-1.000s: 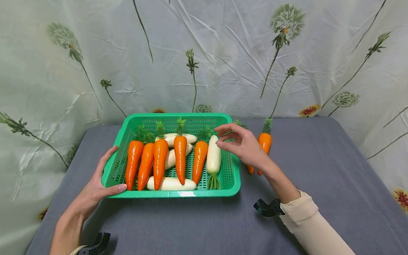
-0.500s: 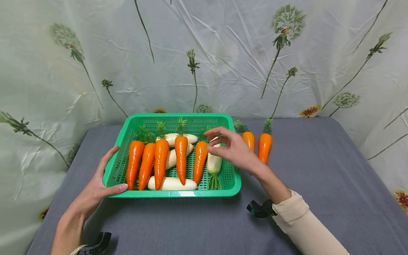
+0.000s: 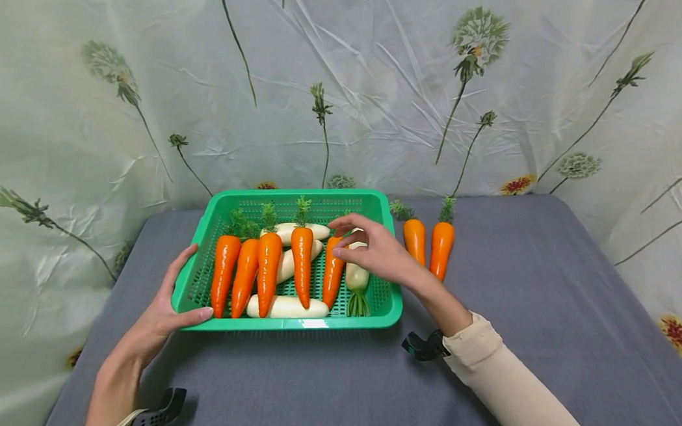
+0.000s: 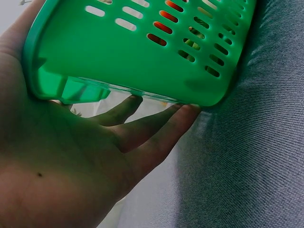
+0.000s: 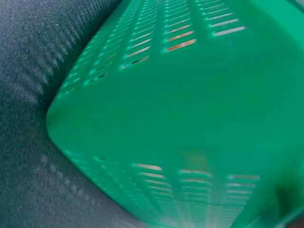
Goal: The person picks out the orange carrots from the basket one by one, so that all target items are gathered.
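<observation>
A green plastic basket (image 3: 301, 325) holds several orange carrots (image 3: 225, 272) and several white radishes (image 3: 288, 307). My left hand (image 3: 159, 312) holds its left end, thumb over the front-left rim; the left wrist view shows the other fingers along the basket's outer wall (image 4: 109, 52). Over the right part of the basket is my right hand (image 3: 375, 250), thumb and fingertips apart. They are around the upper end of the rightmost carrot in the basket (image 3: 331, 282); contact cannot be told. The hand partly hides a radish with green stems (image 3: 356, 277). Only the basket's outer wall (image 5: 156, 104) fills the right wrist view.
Two more carrots lie outside the basket on its right, a nearer one (image 3: 415, 238) and a farther one (image 3: 442, 242). A grey cloth (image 3: 305, 391) covers the table. Behind stands a pale curtain (image 3: 381, 106) with dandelion prints.
My right hand has moved left, from above the stemmed radish to the rightmost carrot in the basket. The left hand and basket have stayed in place.
</observation>
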`<control>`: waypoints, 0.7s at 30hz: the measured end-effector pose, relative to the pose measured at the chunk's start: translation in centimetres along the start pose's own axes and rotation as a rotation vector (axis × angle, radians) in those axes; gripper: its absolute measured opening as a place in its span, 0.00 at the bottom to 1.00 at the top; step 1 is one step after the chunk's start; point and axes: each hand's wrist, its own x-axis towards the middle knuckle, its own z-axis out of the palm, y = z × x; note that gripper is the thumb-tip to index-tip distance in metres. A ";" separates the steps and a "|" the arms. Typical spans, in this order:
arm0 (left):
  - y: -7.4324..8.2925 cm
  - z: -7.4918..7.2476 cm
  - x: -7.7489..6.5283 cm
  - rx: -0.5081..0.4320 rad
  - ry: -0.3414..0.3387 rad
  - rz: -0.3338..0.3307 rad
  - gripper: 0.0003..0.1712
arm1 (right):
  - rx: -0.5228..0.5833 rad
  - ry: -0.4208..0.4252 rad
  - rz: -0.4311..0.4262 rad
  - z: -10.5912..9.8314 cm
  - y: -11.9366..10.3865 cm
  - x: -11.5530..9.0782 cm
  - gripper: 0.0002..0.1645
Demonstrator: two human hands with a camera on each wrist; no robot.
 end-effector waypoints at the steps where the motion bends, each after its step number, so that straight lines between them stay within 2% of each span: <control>1: 0.0 0.0 0.0 0.000 0.000 -0.001 0.62 | 0.000 -0.005 -0.001 0.1 0.0 0.1 0.26; 21: 0.1 0.1 0.0 -0.001 0.006 -0.005 0.62 | -0.031 -0.107 0.075 1.1 0.0 2.2 0.37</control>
